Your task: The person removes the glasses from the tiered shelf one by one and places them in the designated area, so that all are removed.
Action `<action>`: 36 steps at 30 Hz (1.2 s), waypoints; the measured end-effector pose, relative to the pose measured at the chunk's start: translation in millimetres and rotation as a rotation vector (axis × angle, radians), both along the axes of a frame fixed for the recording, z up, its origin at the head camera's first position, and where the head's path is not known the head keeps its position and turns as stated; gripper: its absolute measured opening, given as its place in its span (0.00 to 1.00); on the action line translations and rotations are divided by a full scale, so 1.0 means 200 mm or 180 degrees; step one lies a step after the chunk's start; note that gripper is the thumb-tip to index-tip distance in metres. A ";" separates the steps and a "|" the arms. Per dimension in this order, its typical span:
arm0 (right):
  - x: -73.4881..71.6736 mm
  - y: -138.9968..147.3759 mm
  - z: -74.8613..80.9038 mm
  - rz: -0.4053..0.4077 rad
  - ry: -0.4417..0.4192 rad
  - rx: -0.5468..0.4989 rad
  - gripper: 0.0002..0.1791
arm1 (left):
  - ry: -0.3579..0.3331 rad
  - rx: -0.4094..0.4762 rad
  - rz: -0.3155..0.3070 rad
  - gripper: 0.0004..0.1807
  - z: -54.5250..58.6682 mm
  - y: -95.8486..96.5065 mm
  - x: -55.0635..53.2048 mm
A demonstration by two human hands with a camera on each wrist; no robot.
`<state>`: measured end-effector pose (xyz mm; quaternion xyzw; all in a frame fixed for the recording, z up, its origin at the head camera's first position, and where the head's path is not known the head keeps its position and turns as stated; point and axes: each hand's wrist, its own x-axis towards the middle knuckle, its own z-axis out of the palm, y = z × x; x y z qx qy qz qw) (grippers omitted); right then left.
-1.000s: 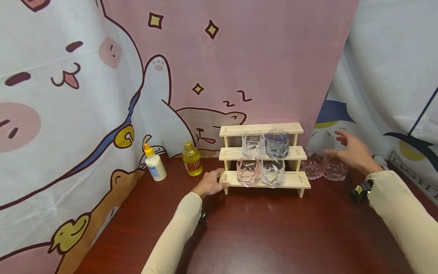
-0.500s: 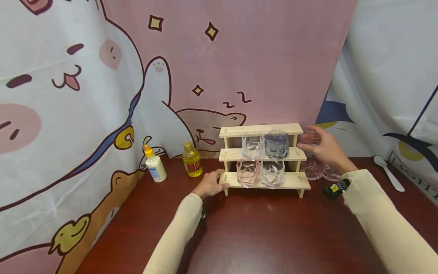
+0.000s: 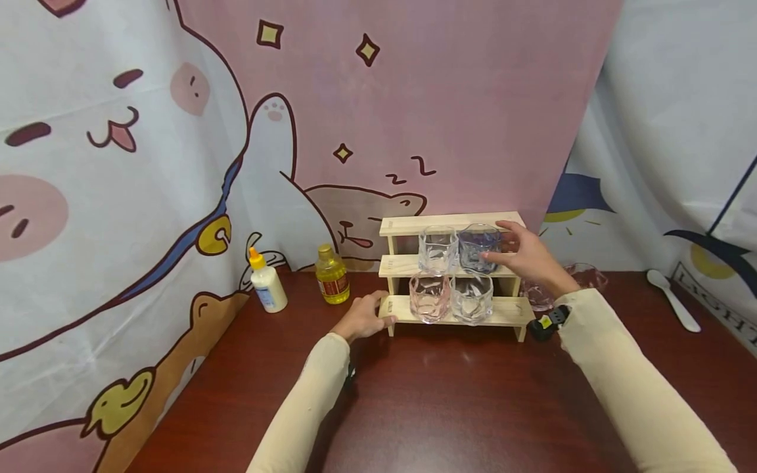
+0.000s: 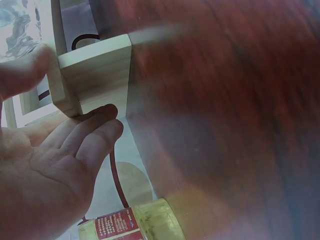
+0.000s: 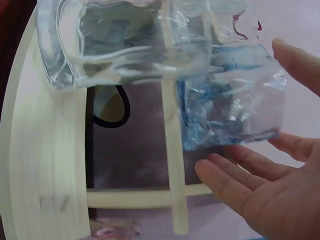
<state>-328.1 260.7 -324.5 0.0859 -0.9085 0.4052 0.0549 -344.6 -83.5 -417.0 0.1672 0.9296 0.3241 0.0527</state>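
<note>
A three-step wooden display stand stands on the table, with two glasses on the middle step and two on the lowest. My left hand holds the stand's left end. In the left wrist view its thumb lies at the board's edge, and its fingers lie against the leg. My right hand is spread around the right side of the blue-grey glass. The right wrist view shows thumb and fingers on either side of it, not closed. Beside it is a clear glass; below are a pink glass and another clear glass.
Pink glasses stand right of the stand, partly hidden by my right hand. A white spoon lies farther right. On the left stand a yellow oil bottle and a white glue bottle. A printed curtain hangs behind.
My right hand has moved left from above the pink glasses to the blue-grey glass, uncovering the white spoon. The left hand stays on the stand.
</note>
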 end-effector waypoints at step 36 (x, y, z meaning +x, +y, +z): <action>-0.03 -0.04 -0.08 -0.0618 0.0549 -0.0314 0.50 | 0.0116 -0.0115 0.0077 0.33 -0.01 0.01 0.01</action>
